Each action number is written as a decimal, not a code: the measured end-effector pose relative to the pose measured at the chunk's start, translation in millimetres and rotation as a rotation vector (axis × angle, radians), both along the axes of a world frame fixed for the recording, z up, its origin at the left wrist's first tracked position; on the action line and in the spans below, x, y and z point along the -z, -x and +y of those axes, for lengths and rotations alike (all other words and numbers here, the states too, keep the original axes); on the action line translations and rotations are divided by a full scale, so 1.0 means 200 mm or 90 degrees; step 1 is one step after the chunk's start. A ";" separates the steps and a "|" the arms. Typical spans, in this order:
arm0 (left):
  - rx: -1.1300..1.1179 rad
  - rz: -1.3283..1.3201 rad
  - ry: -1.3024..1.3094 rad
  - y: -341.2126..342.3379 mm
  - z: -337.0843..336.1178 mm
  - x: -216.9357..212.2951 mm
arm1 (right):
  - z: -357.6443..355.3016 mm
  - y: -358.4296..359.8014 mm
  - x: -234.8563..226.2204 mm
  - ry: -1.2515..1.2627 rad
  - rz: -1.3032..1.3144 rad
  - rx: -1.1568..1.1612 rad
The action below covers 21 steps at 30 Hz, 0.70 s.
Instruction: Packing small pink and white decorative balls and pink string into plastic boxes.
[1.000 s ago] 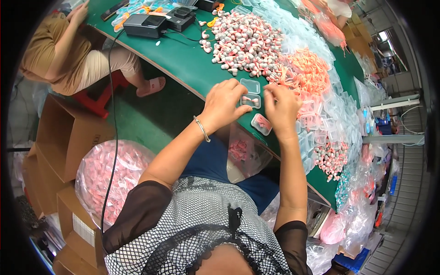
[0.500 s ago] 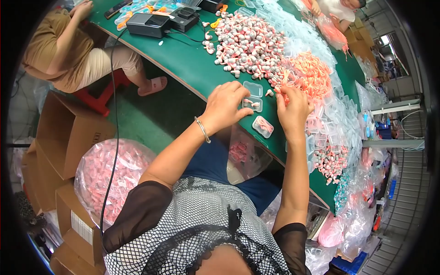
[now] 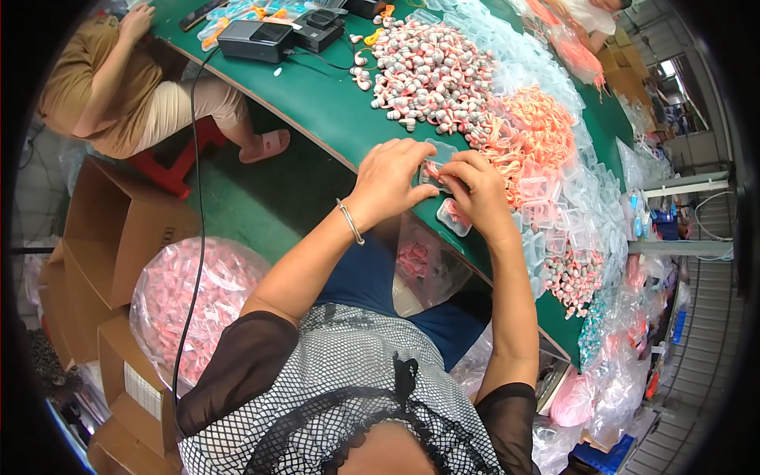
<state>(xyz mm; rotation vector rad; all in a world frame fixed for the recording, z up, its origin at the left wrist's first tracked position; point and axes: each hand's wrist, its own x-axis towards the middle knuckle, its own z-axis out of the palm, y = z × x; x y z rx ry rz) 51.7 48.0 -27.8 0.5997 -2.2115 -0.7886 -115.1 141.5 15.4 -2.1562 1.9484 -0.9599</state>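
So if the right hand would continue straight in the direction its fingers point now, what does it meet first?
The right hand points toward the person's left, at the small clear case it already touches. Just beyond are the fingers of the left hand, which seem to grip the same case, though depth is hard to judge.

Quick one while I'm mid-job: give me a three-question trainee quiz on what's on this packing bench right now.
1. True or false: the left hand and right hand meet over one small clear plastic case at the green table edge.
2. Which colour is the loose cord pile beyond the hands? A blue, B orange-pink, C black.
3. Fill in: a filled clear case lies just below the ____ hand.

Key: 1 true; 2 B; 3 right.
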 end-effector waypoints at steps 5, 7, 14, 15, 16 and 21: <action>0.012 -0.022 0.036 -0.01 0.00 0.01 | -0.01 0.02 0.00 0.028 0.083 -0.061; 0.011 -0.020 0.032 -0.01 0.00 0.01 | -0.01 0.01 0.01 0.027 0.082 -0.058; 0.012 -0.002 0.034 -0.01 0.00 0.02 | 0.01 0.01 0.02 0.026 0.076 -0.002; 0.012 -0.001 0.034 -0.01 0.00 0.01 | 0.01 0.00 0.02 0.028 0.101 -0.022; 0.007 0.003 0.034 -0.01 0.01 0.01 | 0.01 0.00 0.01 0.027 0.101 -0.022; 0.014 -0.008 0.054 -0.02 0.00 0.01 | -0.01 0.02 -0.03 0.029 0.079 0.008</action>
